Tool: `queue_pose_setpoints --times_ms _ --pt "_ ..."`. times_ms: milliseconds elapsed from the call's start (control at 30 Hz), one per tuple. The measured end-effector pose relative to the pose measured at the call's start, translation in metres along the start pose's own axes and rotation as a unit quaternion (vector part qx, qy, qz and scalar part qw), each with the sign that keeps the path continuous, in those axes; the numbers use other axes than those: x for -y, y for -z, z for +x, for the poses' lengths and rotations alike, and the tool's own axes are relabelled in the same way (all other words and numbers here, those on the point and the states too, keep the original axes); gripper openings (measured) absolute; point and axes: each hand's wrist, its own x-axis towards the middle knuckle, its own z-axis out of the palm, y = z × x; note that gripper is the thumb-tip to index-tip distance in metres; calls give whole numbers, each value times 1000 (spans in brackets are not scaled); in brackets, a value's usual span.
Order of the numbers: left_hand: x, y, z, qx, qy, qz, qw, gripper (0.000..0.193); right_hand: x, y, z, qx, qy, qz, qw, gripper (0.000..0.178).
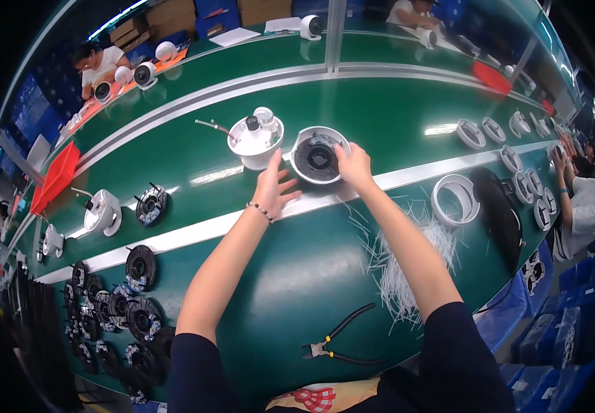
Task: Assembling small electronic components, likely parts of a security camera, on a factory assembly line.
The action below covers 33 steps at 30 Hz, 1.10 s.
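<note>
My right hand is closed on the right rim of a round white housing with a black ring-shaped insert inside it. To its left is my left hand, its fingers apart and close to the housing; I see nothing in its grasp. Just beyond that hand a white cup-shaped base stands on the green surface. A small black cylinder and a clear round part sit in its top, and a thin cable sticks out to the left.
Black round parts cluster at the left; open pliers lie in front. White plastic strips pile up under my right forearm, near a white ring and a black bag. A metal rail crosses the bench. Other people work around.
</note>
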Motion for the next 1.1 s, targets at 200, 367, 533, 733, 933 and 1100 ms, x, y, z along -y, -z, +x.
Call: queue_pose_setpoints --times_ms 200,367,533,733,933,1100 --pt "13 -4 -20 67 -186 -101 975 44 53 9 -56 -20 124 126 984 30" --pt "10 8 -44 74 -210 -35 974 45 66 23 -79 31 149 205 967 38" --pt "-2 15 -66 76 -221 49 971 48 89 35 -91 1 293 -40 955 60" --pt "-28 10 -112 189 -120 -19 974 61 120 50 -107 32 402 -150 903 95" --pt "-29 26 -127 247 -101 -50 962 65 144 60 -128 102 392 -178 897 121" --pt "-25 58 -121 256 -142 -61 954 52 157 28 -137 87 360 -164 914 115"
